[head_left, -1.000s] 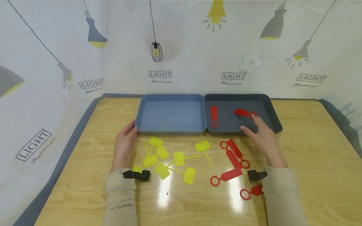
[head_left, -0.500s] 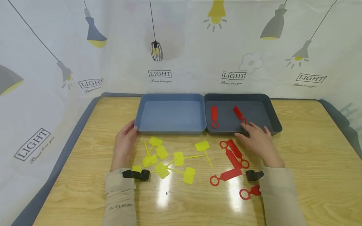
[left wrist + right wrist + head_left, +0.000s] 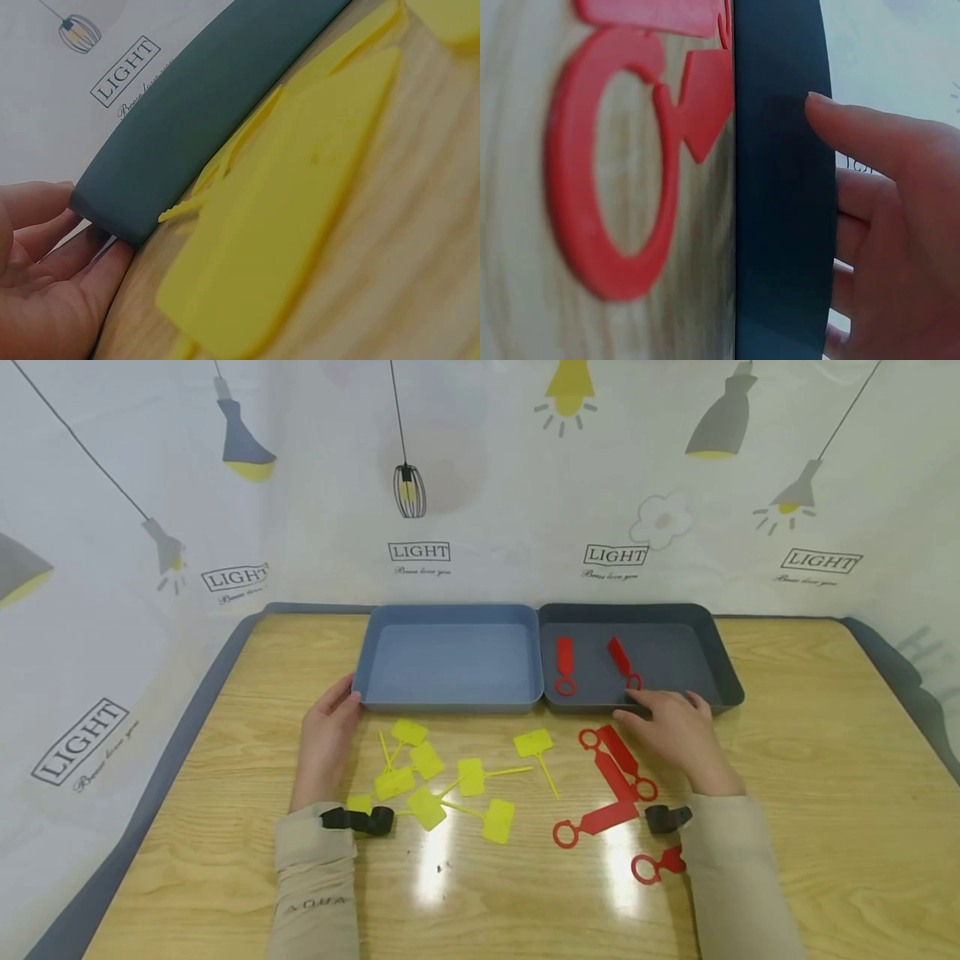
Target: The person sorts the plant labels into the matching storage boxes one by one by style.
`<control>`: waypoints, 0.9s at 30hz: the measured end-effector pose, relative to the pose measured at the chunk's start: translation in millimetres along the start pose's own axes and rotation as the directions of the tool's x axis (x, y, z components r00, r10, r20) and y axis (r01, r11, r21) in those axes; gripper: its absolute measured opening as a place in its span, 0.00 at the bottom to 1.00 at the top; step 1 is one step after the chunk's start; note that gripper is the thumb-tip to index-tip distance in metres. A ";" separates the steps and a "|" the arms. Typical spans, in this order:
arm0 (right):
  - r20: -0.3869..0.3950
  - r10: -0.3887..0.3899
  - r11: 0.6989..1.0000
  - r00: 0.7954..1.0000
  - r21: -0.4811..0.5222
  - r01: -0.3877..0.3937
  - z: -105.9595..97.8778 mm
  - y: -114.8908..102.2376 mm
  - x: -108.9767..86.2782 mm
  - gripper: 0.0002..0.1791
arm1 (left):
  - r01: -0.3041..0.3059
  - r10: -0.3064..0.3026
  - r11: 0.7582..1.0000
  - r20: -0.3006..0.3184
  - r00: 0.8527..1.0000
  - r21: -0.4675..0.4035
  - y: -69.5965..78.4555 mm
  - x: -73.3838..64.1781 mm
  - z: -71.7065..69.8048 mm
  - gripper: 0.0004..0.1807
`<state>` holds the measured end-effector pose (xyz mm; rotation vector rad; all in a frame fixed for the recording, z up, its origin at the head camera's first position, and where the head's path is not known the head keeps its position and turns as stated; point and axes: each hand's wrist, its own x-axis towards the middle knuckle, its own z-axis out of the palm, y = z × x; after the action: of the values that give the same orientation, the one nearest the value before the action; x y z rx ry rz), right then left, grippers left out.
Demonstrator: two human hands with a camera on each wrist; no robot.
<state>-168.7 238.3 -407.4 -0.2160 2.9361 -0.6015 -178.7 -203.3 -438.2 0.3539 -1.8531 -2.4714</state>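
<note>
My left hand (image 3: 327, 735) holds the front left corner of the blue tray (image 3: 450, 703), with thumb at the front and fingers along the side. The left wrist view also shows this grip on the tray corner (image 3: 150, 157). My right hand (image 3: 678, 731) reaches over the front rim of the dark grey tray (image 3: 723, 681). Its index fingertip is at the ring of a red loop tag (image 3: 619, 656) lying inside, and the thumb is outside the rim. Whether the fingertip touches the ring is hard to tell. Another red loop tag (image 3: 565, 657) lies to its left.
Several yellow tags (image 3: 426, 808) with thin stems lie scattered before the blue tray. Several more red loop tags (image 3: 609, 817) lie before the dark tray, one partly under the right sleeve (image 3: 727, 860). A printed curtain (image 3: 510, 485) hangs behind the wooden table (image 3: 825, 760).
The right hand has moved left and toward the front rim. The red loop tag at its fingertip has swung round and shifted left. My left hand keeps its place at the blue tray.
</note>
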 end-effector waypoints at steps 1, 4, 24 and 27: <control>0.004 -0.001 1.000 1.000 -0.002 0.001 -0.1 0.2 0.3 0.32 | -0.002 0.002 1.000 0.000 1.000 -0.010 -0.9 0.9 -0.6 0.25; 0.011 -0.003 1.000 1.000 -0.010 0.003 -0.5 0.6 1.0 0.32 | -0.003 0.003 1.000 0.000 1.000 -0.017 -0.9 1.3 -0.7 0.25; 0.051 0.023 0.995 0.998 -0.103 -0.018 1.7 -1.2 2.6 0.35 | 0.003 -0.003 1.000 -0.011 1.000 0.027 -0.5 -0.5 0.4 0.24; 0.055 0.025 0.993 0.998 -0.114 -0.019 1.7 -1.8 2.4 0.36 | 0.003 -0.003 1.000 -0.015 1.000 0.031 -2.3 0.9 -0.8 0.24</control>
<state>-170.6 235.6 -408.6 -0.2085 2.9166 -0.4195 -179.2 -203.5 -440.7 0.3755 -1.8886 -2.4372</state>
